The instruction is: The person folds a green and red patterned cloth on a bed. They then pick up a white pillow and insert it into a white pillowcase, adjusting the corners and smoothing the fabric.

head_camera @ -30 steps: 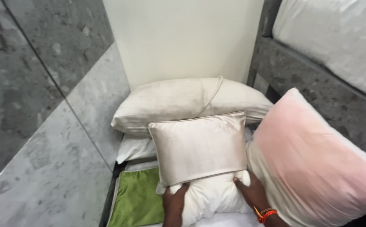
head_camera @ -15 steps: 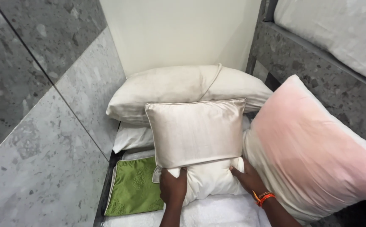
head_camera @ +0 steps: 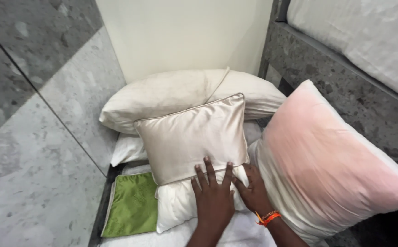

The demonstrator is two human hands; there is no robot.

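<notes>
Satin cushion: cream, piped at the edge, the satin cushion [head_camera: 192, 137] leans upright at the head of the bed, its lower edge resting on a small white pillow [head_camera: 176, 203].
Left hand: the left hand [head_camera: 213, 196] lies flat, fingers spread, across the cushion's lower edge and the white pillow beneath; open, pressing rather than gripping.
Right hand: the right hand [head_camera: 253, 192], an orange band at the wrist, sits just right of the left hand, fingers open and partly tucked under the cushion's lower right corner.
Behind the cushion: a long cream pillow [head_camera: 185, 93] lies against the pale wall.
Right of the cushion: a large pink pillow [head_camera: 327, 160] leans in, touching it.
Left of the cushion: a green cloth case [head_camera: 132, 203] lies flat near the grey stone wall [head_camera: 34, 137].
Step in hand: seemingly seating and smoothing the cushion in the stack.
Next move: likely calls for a light, even release so the cushion stays upright and does not tip forward off the soft pillow.
</notes>
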